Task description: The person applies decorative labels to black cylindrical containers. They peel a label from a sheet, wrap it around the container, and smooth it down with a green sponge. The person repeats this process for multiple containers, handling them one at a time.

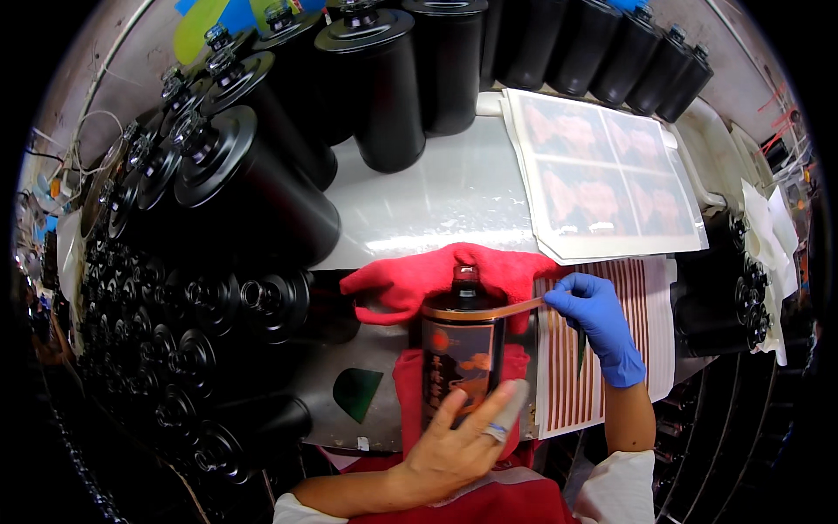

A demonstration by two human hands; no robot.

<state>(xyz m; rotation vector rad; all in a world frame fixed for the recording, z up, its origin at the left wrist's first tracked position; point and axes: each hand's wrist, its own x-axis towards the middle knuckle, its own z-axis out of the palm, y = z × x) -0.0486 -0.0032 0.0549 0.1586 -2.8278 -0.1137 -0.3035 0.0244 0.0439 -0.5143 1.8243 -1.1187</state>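
Note:
A black bottle point(463, 301) with a dark red neck stands in front of me, a dark label with orange pictures point(470, 362) on its front. My bare left hand point(467, 441) grips the lower part of it, fingers spread over the front; a ring and pale coverings show on the fingers. In a blue glove, my right hand point(595, 316) pinches the end of a copper-coloured strip point(522, 308). The strip lies along the bottle's upper edge and stretches off to the right. A narrow dark green piece point(581, 349) hangs below the right fingers, its upper end hidden.
Red cloth point(410, 284) lies behind and under the bottle. A dark green scraper-like piece point(356, 393) is on the metal table point(419, 201). Striped sheets point(650, 349) and printed sheets point(611, 166) lie right. Several black bottles point(371, 96) stand behind and left.

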